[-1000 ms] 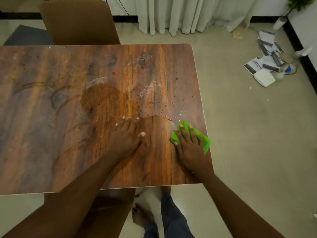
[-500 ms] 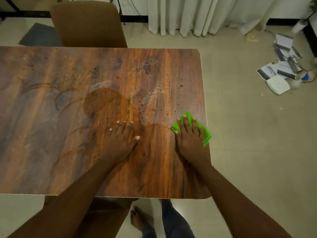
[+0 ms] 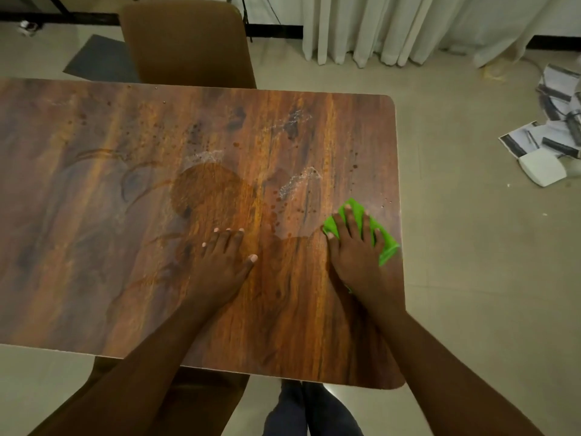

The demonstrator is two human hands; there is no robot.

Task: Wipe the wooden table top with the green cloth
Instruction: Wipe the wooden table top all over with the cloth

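**Cloth pressed flat at the table's right edge, spill waiting to the left**

The right hand (image 3: 355, 256) lies spread over the green cloth (image 3: 386, 247), fingers straight and fanned, pressing it down on the wooden table (image 3: 94, 262). The grip is apart: nothing is pinched or curled round. The flat palm seems chosen to spread pressure over the whole folded pad, so it drags evenly across the surface. The cloth sits right against the table's right edge, about midway along it. One corner reaches the rim and another pokes out beyond the fingertips.

The left hand (image 3: 224, 262) rests palm down on bare wood nearer the middle of the table, fingers together and straight, holding nothing. It looks like a brace that steadies the person leaning over the near edge.

Most of the job appears undone. A broad wet patch (image 3: 207, 190) darkens the wood just beyond the left hand. Brown droplets (image 3: 276, 212) lie scattered between the two hands and towards the far edge, and white streaks (image 3: 298, 180) mark the wood above the cloth. From here, a sweep leftwards and away from the near edge would likely carry the cloth through all of this. A brown chair (image 3: 185, 42) stands at the far edge.
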